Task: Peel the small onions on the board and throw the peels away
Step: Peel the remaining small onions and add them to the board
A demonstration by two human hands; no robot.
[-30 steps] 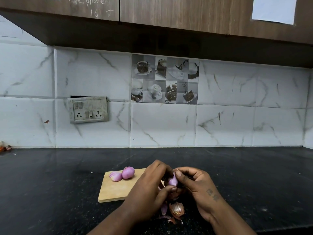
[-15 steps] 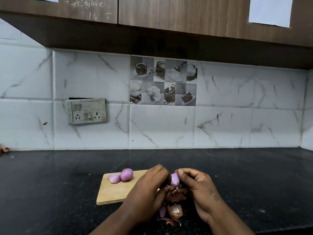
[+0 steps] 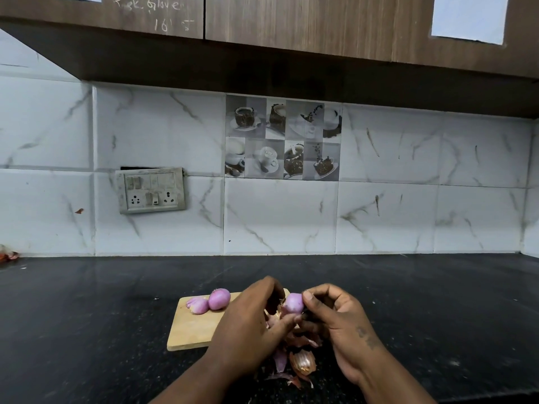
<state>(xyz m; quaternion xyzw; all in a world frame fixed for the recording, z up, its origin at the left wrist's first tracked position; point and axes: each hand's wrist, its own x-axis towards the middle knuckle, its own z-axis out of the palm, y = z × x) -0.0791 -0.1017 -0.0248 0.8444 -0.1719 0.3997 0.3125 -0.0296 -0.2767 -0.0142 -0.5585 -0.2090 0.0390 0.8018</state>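
A wooden board [image 3: 192,330] lies on the black tabletop [image 3: 87,316]. Just past the right end of the board, a little above the tabletop, two hands meet around one small onion [image 3: 293,303]. The right hand [image 3: 341,325] pinches the onion between its thumb and its bent fingers. The left hand [image 3: 248,322] reaches over the right end of the board and hides that corner. Its fingers are curled in at the onion's left side, and its thumb touches the onion from below. A bit of dry brown skin sticks out between the left fingers and the onion. The top of the onion is bare, smooth and pink.

Near the far left corner of the board sit two peeled onions [image 3: 219,298], touching each other. The right one is round. The left one looks split into parts.

A pile of peels [image 3: 302,361], brown and pink, lies on the tabletop just off the near right corner of the board, under the hands.

On the white wall well behind the board there is a switch plate [image 3: 151,191] to the left and a tile with pictures of cups [image 3: 283,138] to the right. Brown cupboards [image 3: 291,24] hang high above the board.
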